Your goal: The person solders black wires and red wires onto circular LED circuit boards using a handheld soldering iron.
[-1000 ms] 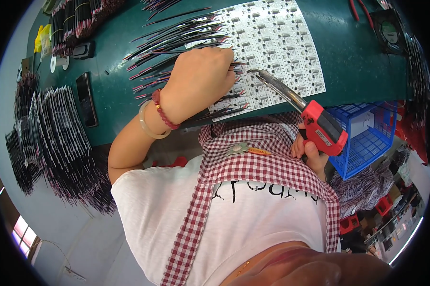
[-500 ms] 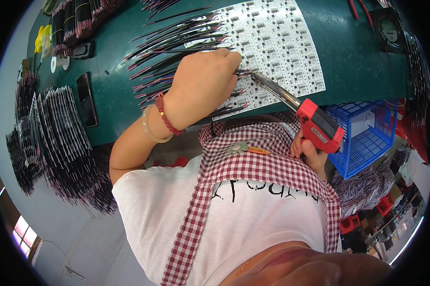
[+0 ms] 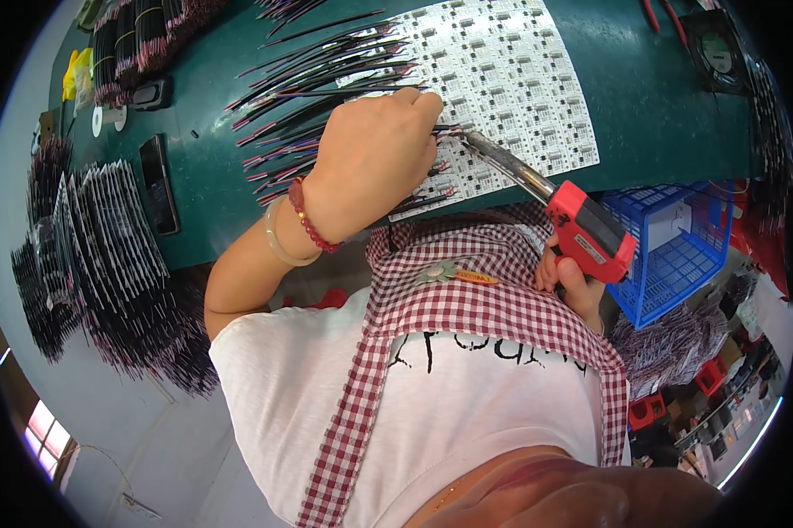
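Observation:
My left hand (image 3: 377, 157), with a red bead bracelet and a pale bangle at its wrist, is closed on a thin black cable (image 3: 443, 128). The cable's stripped end lies over a white sheet of circuit boards (image 3: 528, 97). My right hand (image 3: 577, 289) grips a red-and-black soldering gun (image 3: 590, 231) at the sheet's lower right. Its metal tip (image 3: 472, 139) meets or nearly meets the cable end; exact contact is too small to tell. Several black cables (image 3: 308, 84) with red and blue wire ends lie side by side along the sheet's left edge.
A phone (image 3: 159, 183) and a white spool (image 3: 109, 118) lie on the green table (image 3: 211, 158). Cable bundles (image 3: 137, 40) fill the far left; more (image 3: 115, 264) hang at the left edge. A blue crate (image 3: 669, 255) stands right, below red-handled pliers (image 3: 666, 22) and a black reel (image 3: 717, 55).
Almost nothing differs. Both hands, the cable and the soldering gun hold nearly the same place, with only a very slight shift of the view.

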Available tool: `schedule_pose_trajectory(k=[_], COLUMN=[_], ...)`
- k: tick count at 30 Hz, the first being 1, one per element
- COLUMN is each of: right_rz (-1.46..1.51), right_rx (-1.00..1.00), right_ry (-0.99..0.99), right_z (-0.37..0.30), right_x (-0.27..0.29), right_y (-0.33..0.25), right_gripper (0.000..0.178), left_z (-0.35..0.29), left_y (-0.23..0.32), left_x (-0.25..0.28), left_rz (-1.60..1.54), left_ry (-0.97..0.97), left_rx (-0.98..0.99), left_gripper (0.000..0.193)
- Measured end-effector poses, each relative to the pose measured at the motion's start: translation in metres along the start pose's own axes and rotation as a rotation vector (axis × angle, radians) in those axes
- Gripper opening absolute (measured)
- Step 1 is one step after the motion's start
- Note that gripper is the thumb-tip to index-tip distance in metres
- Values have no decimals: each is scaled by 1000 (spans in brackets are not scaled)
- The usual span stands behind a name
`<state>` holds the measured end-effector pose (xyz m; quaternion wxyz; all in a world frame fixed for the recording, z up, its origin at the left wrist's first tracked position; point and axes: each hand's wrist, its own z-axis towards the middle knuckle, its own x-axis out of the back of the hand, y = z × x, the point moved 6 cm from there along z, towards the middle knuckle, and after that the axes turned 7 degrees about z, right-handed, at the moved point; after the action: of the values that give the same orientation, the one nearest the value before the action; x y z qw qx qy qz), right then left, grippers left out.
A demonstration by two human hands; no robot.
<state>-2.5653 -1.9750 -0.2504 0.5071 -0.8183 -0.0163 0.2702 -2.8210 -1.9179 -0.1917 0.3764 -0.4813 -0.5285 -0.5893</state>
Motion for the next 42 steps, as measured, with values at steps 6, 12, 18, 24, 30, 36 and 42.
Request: schedule_pose_trajectory(k=[6, 12, 18, 24, 30, 36, 42], right_rz=[-57, -46, -49, 36, 27, 74, 104], right_rx=[-11, -4, -23, 9, 75, 162, 184], right_ry=[-20, -1, 2, -56, -19, -34, -10], right_z=[2, 1, 1, -2, 0, 0, -4], right_x=[1, -5, -5, -3, 1, 1, 9], right_y=[1, -4, -3, -1, -9, -17, -19], right_gripper=[44, 50, 52, 40, 53, 51, 52], left_z=[2, 4, 5, 5, 7, 0, -31], left_y=[0, 0, 1, 1, 3, -1, -39], left_x=[0, -1, -2, -1, -1, 5, 45], left_rz=[9, 48, 79, 80, 102, 68, 161], left_ry=[-12, -34, -50, -52, -47, -80, 201], left_rx=[-21, -49, -55, -54, -76, -43, 186], left_gripper=[11, 10, 10, 9, 10, 11, 7])
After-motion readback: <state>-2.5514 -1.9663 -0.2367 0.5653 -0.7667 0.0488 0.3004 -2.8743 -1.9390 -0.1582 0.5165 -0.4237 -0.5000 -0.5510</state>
